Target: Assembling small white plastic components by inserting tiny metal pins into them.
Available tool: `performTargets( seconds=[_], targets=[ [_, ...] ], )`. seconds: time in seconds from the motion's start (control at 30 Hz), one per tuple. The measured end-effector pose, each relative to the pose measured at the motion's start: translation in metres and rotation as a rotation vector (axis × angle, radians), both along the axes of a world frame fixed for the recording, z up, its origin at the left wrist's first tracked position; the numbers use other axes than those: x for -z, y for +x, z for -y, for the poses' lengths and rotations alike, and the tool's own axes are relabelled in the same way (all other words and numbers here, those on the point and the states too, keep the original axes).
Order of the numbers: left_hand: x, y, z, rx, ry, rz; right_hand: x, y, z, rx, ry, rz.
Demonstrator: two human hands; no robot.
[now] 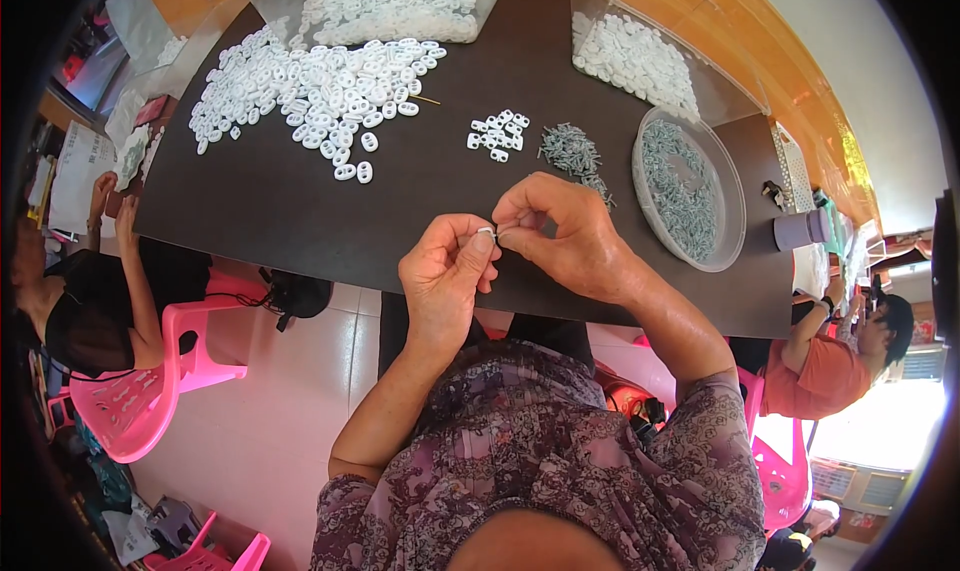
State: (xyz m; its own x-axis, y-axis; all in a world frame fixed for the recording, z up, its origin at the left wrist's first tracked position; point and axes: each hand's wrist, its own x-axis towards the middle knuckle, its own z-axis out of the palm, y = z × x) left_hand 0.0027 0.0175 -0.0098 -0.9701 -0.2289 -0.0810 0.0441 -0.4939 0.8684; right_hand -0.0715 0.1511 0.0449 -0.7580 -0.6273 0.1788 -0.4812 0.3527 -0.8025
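Over the front edge of the dark table, my two hands meet at the fingertips. Between thumb and fingers my left hand [445, 271] pinches a small white plastic piece [486, 231], mostly covered by the fingers. My right hand [572, 239] is closed in a pinch against that piece; a tiny dark tip shows there, too small to name. Just beyond the hands lie a small group of white two-hole pieces [497, 134] and a heap of small grey screw-like pieces [570, 152]. A large spread of white oval two-hole pieces [335, 96] covers the far left.
A round clear tub [738, 233] of grey screw-like pieces stands at the right. Behind are two clear bins [492, 11] [735, 96] with white pieces. A thin gold-coloured rod [425, 100] and a lilac cup [800, 231] lie on the table. Two people sit at either side.
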Motion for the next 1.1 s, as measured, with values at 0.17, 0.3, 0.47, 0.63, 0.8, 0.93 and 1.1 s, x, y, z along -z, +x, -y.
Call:
performTargets(
  seconds=[0.17, 0.3, 0.47, 0.63, 0.8, 0.93, 1.1],
  targets=[
    [0.002, 0.002, -0.001, -0.019, -0.042, -0.011, 0.001, 0.001, 0.003, -0.006, -0.003, -0.020],
    [0.005, 0.004, -0.003, -0.011, -0.070, -0.024, 0.003, 0.003, 0.004, -0.002, -0.019, -0.042],
    [0.003, 0.002, -0.002, -0.052, -0.041, -0.021, 0.008, 0.007, 0.004, 0.077, 0.007, 0.042],
    [0.003, 0.001, -0.003, -0.093, 0.031, -0.053, 0.009, 0.010, 0.009, 0.118, -0.039, 0.059],
    [0.008, 0.002, -0.002, -0.092, 0.036, -0.073, 0.011, 0.010, 0.012, 0.118, -0.047, 0.038],
    [0.008, 0.002, -0.003, -0.088, 0.016, -0.076, 0.011, 0.012, 0.013, 0.125, -0.062, 0.088],
    [0.008, 0.003, -0.003, -0.094, 0.010, -0.069, 0.013, 0.013, 0.017, 0.113, -0.163, 0.066]
  ],
)
